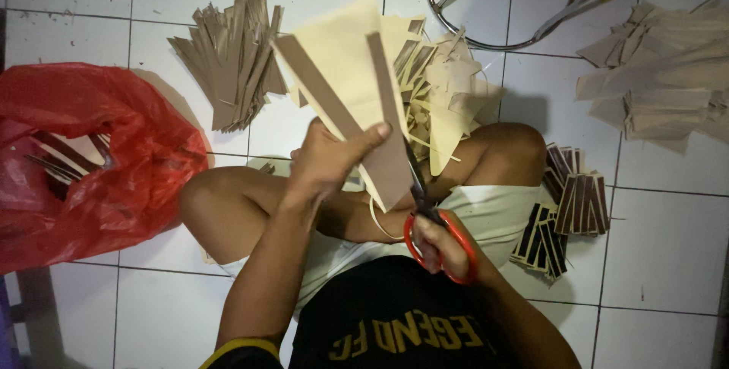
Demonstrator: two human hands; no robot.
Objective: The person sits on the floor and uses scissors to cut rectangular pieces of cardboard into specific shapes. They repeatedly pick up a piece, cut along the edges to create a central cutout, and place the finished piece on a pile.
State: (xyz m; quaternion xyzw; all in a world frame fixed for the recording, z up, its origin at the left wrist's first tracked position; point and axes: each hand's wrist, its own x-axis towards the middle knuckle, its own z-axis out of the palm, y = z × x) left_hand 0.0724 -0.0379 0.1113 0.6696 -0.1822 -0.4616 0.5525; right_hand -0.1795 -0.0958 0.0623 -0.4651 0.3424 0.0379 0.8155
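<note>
Item, central: folded cardboard sheet (345, 73), tan outside and brown along its folded bands, held up over the person's crossed legs; its long axis runs from the lower right, at the blades, up and to the left, fanning wide at the far end. Left hand (328, 162): fingers closed round the sheet's lower part, thumb (370, 138) pressed flat across the brown band, pinching the card against the palm. Right hand (443, 246): fingers threaded through the red loops of the scissors (425, 213), curled close together; the dark blades point up and away, their tips entering the sheet's near edge just right of the left thumb, so the card lies directly ahead of the blades and the left hand is the nearer to its body. How far the blades stand apart cannot be told, the card covering them. A thin pale offcut strip (373, 217) curls down beside the scissors. Containers: red plastic bag (91, 164) on the tiled floor (668, 247) at the left, mouth open, dark strips visible inside. Loose stock: heap of brown strips (231, 61) upper left; jumble of pale trimmings (448, 96) behind the sheet; pile of tan card pieces (661, 73) upper right; neat bundles of short dark strips (566, 213) by the right knee. Metal chair frame (501, 4) at the top edge
</note>
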